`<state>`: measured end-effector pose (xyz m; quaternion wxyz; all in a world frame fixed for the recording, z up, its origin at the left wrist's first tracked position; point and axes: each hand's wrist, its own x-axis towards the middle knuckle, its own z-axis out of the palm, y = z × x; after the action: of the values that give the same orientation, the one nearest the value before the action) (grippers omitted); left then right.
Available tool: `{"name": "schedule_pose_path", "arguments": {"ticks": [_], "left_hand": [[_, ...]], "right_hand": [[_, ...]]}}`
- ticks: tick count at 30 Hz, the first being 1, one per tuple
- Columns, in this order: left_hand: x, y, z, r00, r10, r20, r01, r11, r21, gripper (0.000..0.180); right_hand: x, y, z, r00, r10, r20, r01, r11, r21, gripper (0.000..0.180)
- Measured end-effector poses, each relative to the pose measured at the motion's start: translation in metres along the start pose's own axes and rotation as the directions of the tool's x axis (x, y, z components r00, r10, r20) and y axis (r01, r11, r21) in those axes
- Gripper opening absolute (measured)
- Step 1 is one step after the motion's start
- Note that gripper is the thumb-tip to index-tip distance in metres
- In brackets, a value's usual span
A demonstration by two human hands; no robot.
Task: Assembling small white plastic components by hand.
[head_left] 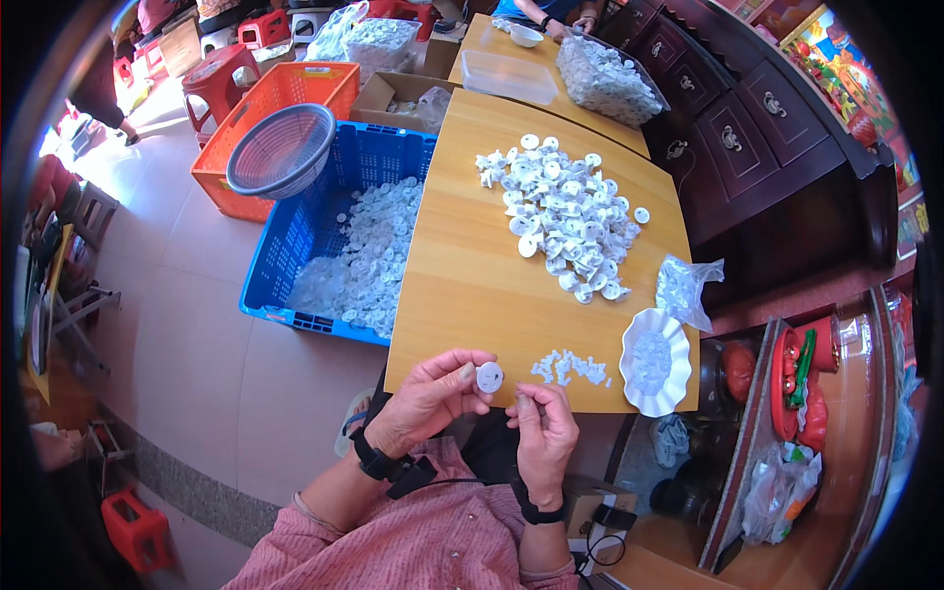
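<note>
My left hand point(421, 405) pinches a round white plastic disc point(489, 378) with a small dark slot, over the table's near edge. To its right, my right hand point(544, 438) has thumb and fingers pressed together close to the disc; whatever it holds is too small to make out. Just beyond lies a scatter of small white plastic pieces point(570, 368) on the wooden table point(457, 246). Beside them, a white scalloped dish point(678, 385) contains more tiny pieces. Farther back spreads a big heap of similar white round parts point(565, 211).
A blue crate point(258, 280) of white parts stands left of the table, with a grey mesh basket point(282, 147) on its corner. Behind is an orange crate point(221, 182). A clear bag point(688, 291) lies by the dish. Dark drawers point(733, 138) flank the right; another person's hands point(570, 28) are beyond.
</note>
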<state>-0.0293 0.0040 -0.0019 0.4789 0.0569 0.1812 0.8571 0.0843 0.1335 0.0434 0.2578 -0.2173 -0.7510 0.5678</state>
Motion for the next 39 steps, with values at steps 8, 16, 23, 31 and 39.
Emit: {"name": "schedule_pose_path", "arguments": {"ticks": [8, 16, 23, 31, 39], "left_hand": [[-0.001, -0.002, 0.0, 1.0, 0.003, -0.004, -0.002, 0.997, 0.078, 0.036], [-0.001, -0.004, -0.001, 1.0, 0.012, -0.003, -0.012, 0.992, 0.124, 0.034], [-0.003, -0.003, 0.004, 1.0, -0.012, 0.026, 0.008, 0.988, 0.154, 0.035], [-0.006, -0.005, -0.002, 1.0, -0.019, 0.021, 0.015, 0.988, 0.156, 0.036], [-0.007, -0.005, -0.001, 1.0, -0.02, -0.002, 0.02, 0.992, 0.127, 0.037]], "right_hand": [[-0.001, -0.01, 0.003, 0.986, 0.167, -0.026, -0.16, 0.969, 0.189, 0.026], [-0.003, -0.013, 0.002, 0.979, 0.203, -0.013, -0.2, 0.971, 0.132, 0.012], [-0.001, -0.012, 0.004, 1.0, 0.005, -0.026, -0.003, 0.997, 0.079, 0.005], [-0.003, -0.01, 0.007, 0.993, -0.116, -0.009, 0.115, 0.992, -0.052, 0.018], [-0.002, -0.018, 0.013, 0.988, -0.157, -0.002, 0.155, 0.977, -0.144, 0.027]]}}
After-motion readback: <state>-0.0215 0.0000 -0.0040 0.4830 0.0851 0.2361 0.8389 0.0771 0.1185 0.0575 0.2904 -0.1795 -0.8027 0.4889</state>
